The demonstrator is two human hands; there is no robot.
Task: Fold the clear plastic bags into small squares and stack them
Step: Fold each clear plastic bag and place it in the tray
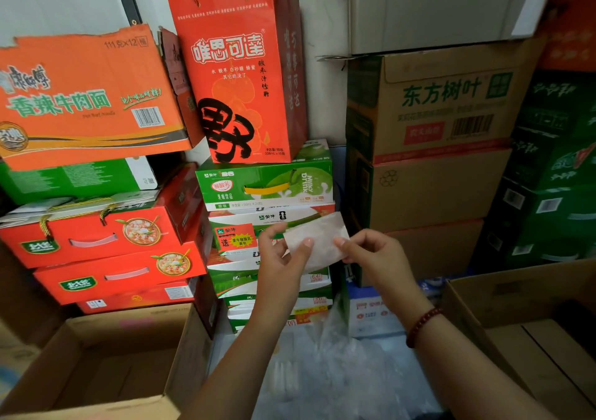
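From the head camera, the left hand (283, 251) and the right hand (371, 251) hold one folded, cloudy-clear plastic bag (317, 242) up in the air between them, each pinching a lower side of it between thumb and fingertips, in front of a stack of green-and-white milk drink cartons (267, 190). The bag is already down to a small, roughly rectangular packet, tilted with its right corner high. It looks very light, limp and slick, so the layers will likely slip apart or spring open unless the creases are pinched firmly; the folded edges and corners seem the best places to hold it. Below the forearms lies a loose heap of crumpled clear plastic bags (335, 371), apparently still unfolded; no finished stack of squares is plain to see. Room is tight: an open brown cardboard box (106, 364) stands at the left, another open brown box (516, 316) at the right, and red gift cartons (106, 242) and tall brown shipping cartons (435, 148) wall in the back, leaving mainly the space above the heap for working.
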